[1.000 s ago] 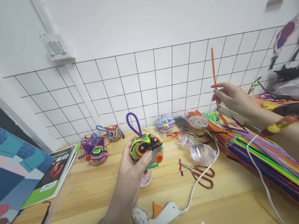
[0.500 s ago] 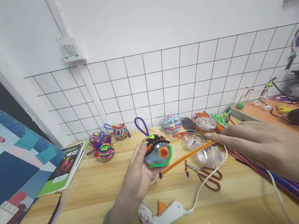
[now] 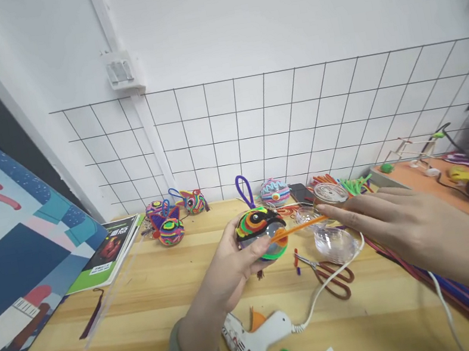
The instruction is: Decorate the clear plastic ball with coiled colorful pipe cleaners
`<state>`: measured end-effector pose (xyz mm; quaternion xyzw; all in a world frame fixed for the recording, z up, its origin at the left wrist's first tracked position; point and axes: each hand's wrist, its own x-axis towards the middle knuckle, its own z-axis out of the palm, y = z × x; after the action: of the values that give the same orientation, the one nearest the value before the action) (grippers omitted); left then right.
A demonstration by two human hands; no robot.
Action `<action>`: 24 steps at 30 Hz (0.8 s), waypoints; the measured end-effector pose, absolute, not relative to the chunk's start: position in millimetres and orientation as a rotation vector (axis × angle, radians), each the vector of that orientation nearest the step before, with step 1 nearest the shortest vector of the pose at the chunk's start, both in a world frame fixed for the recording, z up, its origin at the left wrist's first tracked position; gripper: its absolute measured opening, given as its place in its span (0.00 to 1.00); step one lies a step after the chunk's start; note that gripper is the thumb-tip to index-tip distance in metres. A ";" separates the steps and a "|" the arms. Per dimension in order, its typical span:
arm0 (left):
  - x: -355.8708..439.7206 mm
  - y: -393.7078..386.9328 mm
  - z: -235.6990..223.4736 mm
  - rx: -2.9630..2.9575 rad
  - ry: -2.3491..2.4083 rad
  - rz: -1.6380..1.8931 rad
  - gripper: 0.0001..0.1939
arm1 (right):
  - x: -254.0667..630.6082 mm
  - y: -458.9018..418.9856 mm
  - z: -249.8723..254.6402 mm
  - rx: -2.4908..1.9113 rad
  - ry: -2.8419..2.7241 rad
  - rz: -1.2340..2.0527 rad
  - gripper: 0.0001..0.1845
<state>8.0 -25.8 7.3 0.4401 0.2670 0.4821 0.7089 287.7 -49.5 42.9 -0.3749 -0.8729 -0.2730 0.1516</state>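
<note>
My L hand (image 3: 232,266), at 8 o'clock of the deco ball (image 3: 261,225), is half closed round it, thumb in front. R hand (image 3: 392,223), at 3 o'clock, w/ fingers nearly straight, holds the orange stem (image 3: 302,226) at its tips; thumb's hidden. Glue gun (image 3: 267,337) approx 6 o'clock, scissors (image 3: 324,273) approx 4.

Left hand (image 3: 231,258) partly behind decorated ball (image 3: 260,230)

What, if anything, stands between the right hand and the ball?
Nothing visible blocks the right hand from the ball. Only the orange stem at that hand's fingertips crosses the gap, reaching the ball's front near the thumb of the left hand.
</note>
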 end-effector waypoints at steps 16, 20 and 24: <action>17.1 -29.9 5.8 1.045 0.615 1.107 0.30 | 205.8 -60.2 31.7 -0.817 -2.286 -0.480 0.06; 16.4 -29.4 4.4 1.081 0.601 1.108 0.29 | 194.5 -60.2 21.7 -0.870 -2.171 -0.397 0.03; 15.3 -28.7 3.3 1.147 0.578 1.125 0.32 | 194.0 -59.8 15.2 -0.923 -2.094 -0.274 0.03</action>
<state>15.3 -28.7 3.3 0.5064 0.2550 0.4966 0.6572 194.0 -59.8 15.2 -0.3658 -0.8302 -0.1087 0.4064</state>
